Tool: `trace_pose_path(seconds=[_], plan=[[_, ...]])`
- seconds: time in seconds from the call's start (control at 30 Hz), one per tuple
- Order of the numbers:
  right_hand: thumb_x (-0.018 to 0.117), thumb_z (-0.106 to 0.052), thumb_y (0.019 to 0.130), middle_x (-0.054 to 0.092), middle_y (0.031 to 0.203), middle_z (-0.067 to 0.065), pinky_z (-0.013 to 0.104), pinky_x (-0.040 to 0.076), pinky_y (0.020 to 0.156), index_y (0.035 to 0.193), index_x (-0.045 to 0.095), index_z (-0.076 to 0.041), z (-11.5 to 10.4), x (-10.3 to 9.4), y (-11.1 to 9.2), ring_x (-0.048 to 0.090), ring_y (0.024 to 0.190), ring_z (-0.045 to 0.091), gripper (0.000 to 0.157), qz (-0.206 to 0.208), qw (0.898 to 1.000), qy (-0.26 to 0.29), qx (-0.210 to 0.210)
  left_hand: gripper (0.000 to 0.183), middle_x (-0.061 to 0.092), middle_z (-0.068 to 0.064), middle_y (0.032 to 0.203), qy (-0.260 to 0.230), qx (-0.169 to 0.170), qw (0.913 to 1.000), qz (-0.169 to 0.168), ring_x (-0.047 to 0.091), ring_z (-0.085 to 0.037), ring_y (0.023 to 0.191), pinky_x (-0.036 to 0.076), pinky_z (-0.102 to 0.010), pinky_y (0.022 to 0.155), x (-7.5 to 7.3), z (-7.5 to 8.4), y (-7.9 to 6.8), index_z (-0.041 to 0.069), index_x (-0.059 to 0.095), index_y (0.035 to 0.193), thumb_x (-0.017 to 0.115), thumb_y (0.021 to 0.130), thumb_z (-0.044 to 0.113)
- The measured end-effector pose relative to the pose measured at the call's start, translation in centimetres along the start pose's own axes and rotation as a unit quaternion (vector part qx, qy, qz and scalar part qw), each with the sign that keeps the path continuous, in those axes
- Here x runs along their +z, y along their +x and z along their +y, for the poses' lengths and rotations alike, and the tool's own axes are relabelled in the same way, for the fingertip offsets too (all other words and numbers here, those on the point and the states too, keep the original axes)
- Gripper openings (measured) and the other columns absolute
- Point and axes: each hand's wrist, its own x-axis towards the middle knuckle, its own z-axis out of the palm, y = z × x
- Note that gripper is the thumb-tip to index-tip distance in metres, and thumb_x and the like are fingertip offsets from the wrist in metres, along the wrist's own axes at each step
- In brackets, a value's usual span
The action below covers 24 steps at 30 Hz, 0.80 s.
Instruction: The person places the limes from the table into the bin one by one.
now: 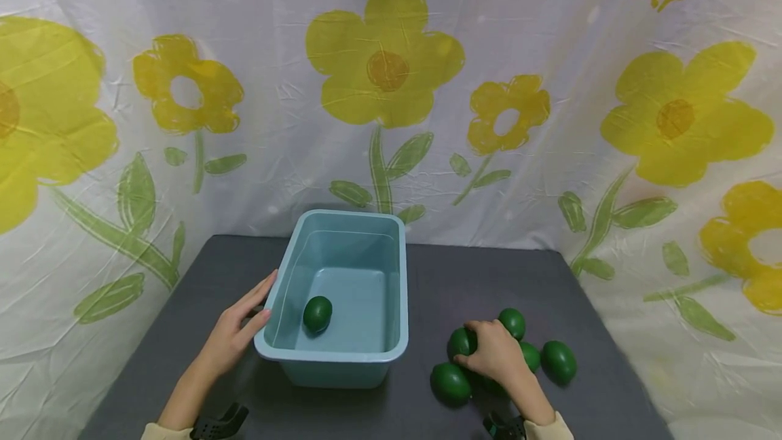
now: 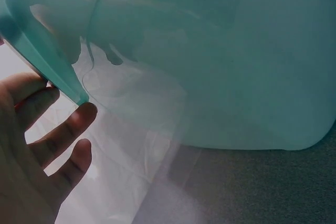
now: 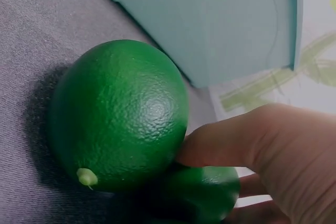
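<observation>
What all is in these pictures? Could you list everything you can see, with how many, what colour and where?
Tub: one, light blue, on the table
Fruit in the tub: one, green, towards the near left
Fruits outside the tub: at least five, green, right of the tub; the hand hides part of the group
Table: one, dark grey, under everything
Backdrop: white, behind and beside the table, with six yellow flowers, green leaves and yellow lettering
Wrist straps: two, black, one per wrist
Sleeves: two, cream, bottom edge
Left hand: one, touching the tub's left rim
Right hand: one, gripping a fruit in the group
</observation>
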Motion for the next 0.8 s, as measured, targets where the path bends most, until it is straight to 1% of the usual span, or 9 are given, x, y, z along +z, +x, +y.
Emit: trace_pose_path(seconds=[0.1, 0.27, 0.33, 0.47, 0.57, 0.67, 0.73, 0.8], plan=[[0.098, -0.035, 0.072, 0.076, 0.115, 0.017, 0.055, 0.059, 0.081, 0.128, 0.074, -0.002, 0.0, -0.1, 0.1, 0.068, 0.104, 0.04, 0.069, -0.006, 1.0, -0.01, -0.002, 0.061, 0.043, -0.023, 0.164, 0.0, -0.001, 1.0, 0.002, 0.038, 0.014, 0.141, 0.039, -0.008, 0.095, 0.1, 0.1, 0.0, 0.006, 0.04, 0.164, 0.055, 0.104, 0.002], [0.098, -0.035, 0.072, 0.076, 0.112, 0.016, 0.054, 0.059, 0.079, 0.126, 0.075, -0.002, 0.0, -0.2, 0.2, 0.07, 0.099, 0.038, 0.068, -0.013, 1.0, -0.01, 0.001, 0.061, 0.043, -0.017, 0.166, -0.001, -0.003, 1.0, 0.003, 0.038, 0.014, 0.141, 0.039, -0.008, 0.096, 0.2, 0.0, -0.1, 0.007, 0.04, 0.164, 0.055, 0.105, 0.002], [0.098, -0.035, 0.072, 0.076, 0.11, 0.016, 0.053, 0.059, 0.079, 0.125, 0.075, -0.002, 0.0, -0.3, 0.2, 0.071, 0.097, 0.036, 0.067, -0.012, 1.0, -0.004, 0.001, 0.061, 0.043, -0.011, 0.167, -0.002, -0.003, 1.0, 0.004, 0.038, 0.013, 0.142, 0.038, -0.008, 0.097, 0.2, 0.0, -0.1, 0.007, 0.04, 0.164, 0.055, 0.105, 0.002], [0.098, -0.036, 0.072, 0.076, 0.107, 0.013, 0.052, 0.059, 0.078, 0.124, 0.075, -0.001, 0.2, -0.3, 0.1, 0.071, 0.093, 0.033, 0.067, -0.003, 1.0, 0.017, -0.005, 0.061, 0.04, 0.008, 0.167, -0.002, -0.002, 1.0, 0.007, 0.037, 0.013, 0.142, 0.037, -0.007, 0.098, 0.1, 0.1, -0.1, 0.007, 0.041, 0.163, 0.055, 0.104, 0.002], [0.097, -0.038, 0.073, 0.077, 0.108, 0.011, 0.051, 0.059, 0.08, 0.124, 0.075, -0.002, 0.6, -0.1, 0.2, 0.072, 0.092, 0.029, 0.066, 0.009, 0.999, 0.044, -0.008, 0.06, 0.039, 0.016, 0.166, -0.001, 0.0, 0.9999, 0.01, 0.038, 0.013, 0.142, 0.038, -0.009, 0.097, 0.1, 0.3, 0.0, 0.007, 0.042, 0.163, 0.056, 0.104, 0.003], [0.096, -0.038, 0.075, 0.077, 0.11, 0.01, 0.049, 0.059, 0.08, 0.126, 0.075, -0.001, 1.2, 0.0, 0.4, 0.073, 0.09, 0.026, 0.066, 0.023, 0.996, 0.087, -0.009, 0.06, 0.039, 0.016, 0.166, 0.001, 0.0, 0.9999, 0.012, 0.039, 0.013, 0.14, 0.04, -0.011, 0.096, 0.1, 0.4, 0.0, 0.007, 0.043, 0.163, 0.056, 0.104, 0.003], [0.094, -0.037, 0.077, 0.078, 0.111, 0.011, 0.047, 0.06, 0.079, 0.128, 0.074, -0.001, 1.5, 0.1, 0.5, 0.073, 0.09, 0.024, 0.066, 0.031, 0.993, 0.116, -0.004, 0.06, 0.039, 0.015, 0.166, -0.001, -0.006, 0.9999, 0.011, 0.039, 0.013, 0.141, 0.041, -0.012, 0.096, 0.1, 0.4, 0.0, 0.008, 0.043, 0.163, 0.056, 0.104, 0.004], [0.094, -0.037, 0.079, 0.078, 0.112, 0.012, 0.046, 0.06, 0.077, 0.13, 0.073, -0.001, 1.8, 0.0, 0.6, 0.073, 0.089, 0.024, 0.066, 0.037, 0.989, 0.14, 0.002, 0.061, 0.04, 0.009, 0.167, -0.003, -0.011, 0.9999, 0.008, 0.038, 0.013, 0.142, 0.039, -0.01, 0.098, 0.0, 0.3, -0.1, 0.008, 0.042, 0.163, 0.056, 0.104, 0.004]])
